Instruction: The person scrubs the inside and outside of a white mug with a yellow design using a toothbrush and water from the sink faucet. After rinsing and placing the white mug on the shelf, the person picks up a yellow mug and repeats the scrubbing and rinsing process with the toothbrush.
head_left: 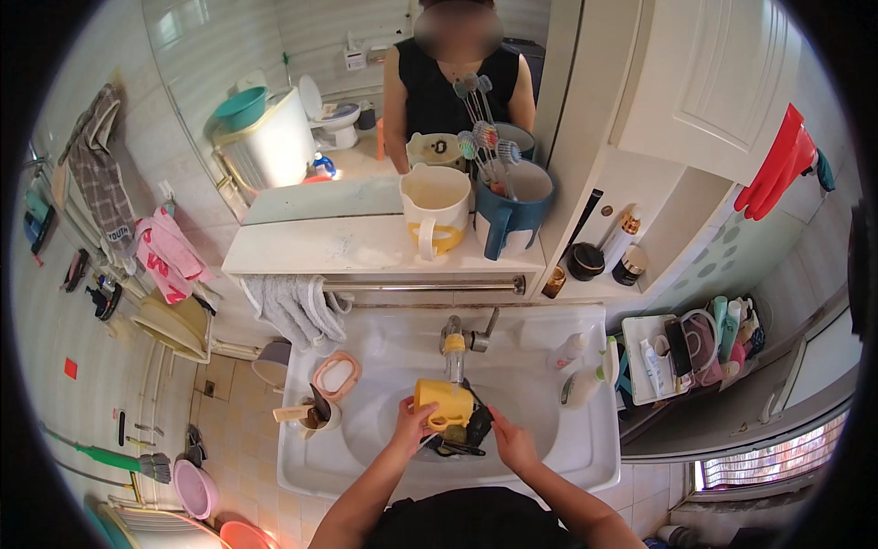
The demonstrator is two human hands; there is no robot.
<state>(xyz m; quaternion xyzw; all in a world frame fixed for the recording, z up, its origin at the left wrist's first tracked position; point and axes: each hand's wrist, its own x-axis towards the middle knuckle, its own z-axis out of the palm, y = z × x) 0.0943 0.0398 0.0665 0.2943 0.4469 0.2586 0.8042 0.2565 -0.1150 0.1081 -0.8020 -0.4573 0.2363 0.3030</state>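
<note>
Over the basin of the white sink (311, 462), my left hand (411, 425) is closed on a yellow mug (437, 400), tilted beneath the faucet (454, 342). To the mug's right, my right hand (514, 441) has its fingers pinched at the edge of a dark, glossy bundle (479, 426). Whether it grips that bundle or a thin dark handle beside it, I cannot make out. Below the mug, a dull yellow-green item lies among the dark things in the basin, partly hidden.
A pink soap dish (336, 375) and a cup with a comb (320, 416) stand on the sink's left rim. Bottles (581, 389) stand on the right. Above is a shelf (347, 240) with a cream mug (435, 206) and a blue mug (514, 210) of toothbrushes. A grey towel (297, 306) hangs below.
</note>
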